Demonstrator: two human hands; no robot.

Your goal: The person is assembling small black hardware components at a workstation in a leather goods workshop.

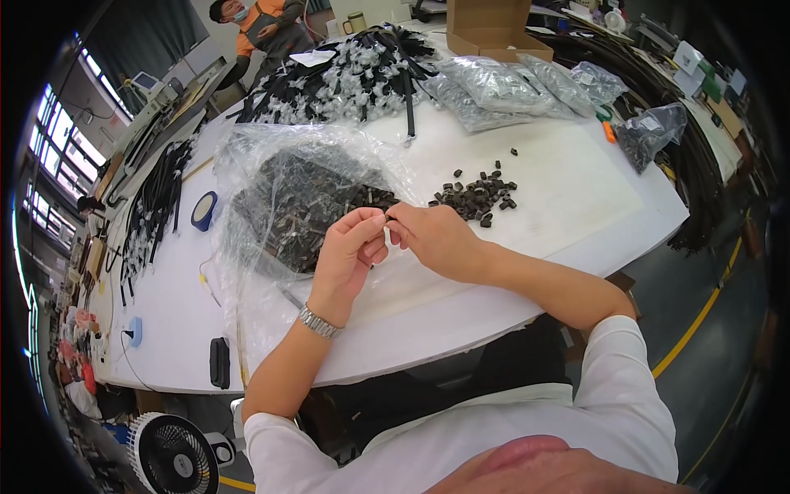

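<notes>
Head view. Left hand (350,247): thumb and forefinger pressed together at a small dark piece (388,217), remaining fingers loosely curled. Right hand (440,239): thumb and forefinger pinching at the same piece, fingertips of both hands meeting. Piece mostly covered by the fingers; exact shape cannot be told. Position: above the white counter (568,214), by the near right side of a large clear bag (309,136). Metal-link watch (319,323) on left wrist.

Clear bag lies just beyond left hand, filled with dark parts. Loose heap (477,199) of small dark pieces just beyond right hand, a few strays at its far side.

Left of clear bag: round blue-rimmed roll (204,211). Nearer edge: long black case (220,362).

Far side: mound of black strips (354,78) mixed with clear plastic, white sheet (313,58) on top; any writing too small to make out. To its right, filled plastic bags (494,86) touching one another, cardboard box (494,29) behind. Far right, bag of dark items (650,140) with a small pale label, print illegible.

Lower left: fan (173,457), hub mark pale. Beyond counter: person in orange top and dark apron (271,33).
</notes>
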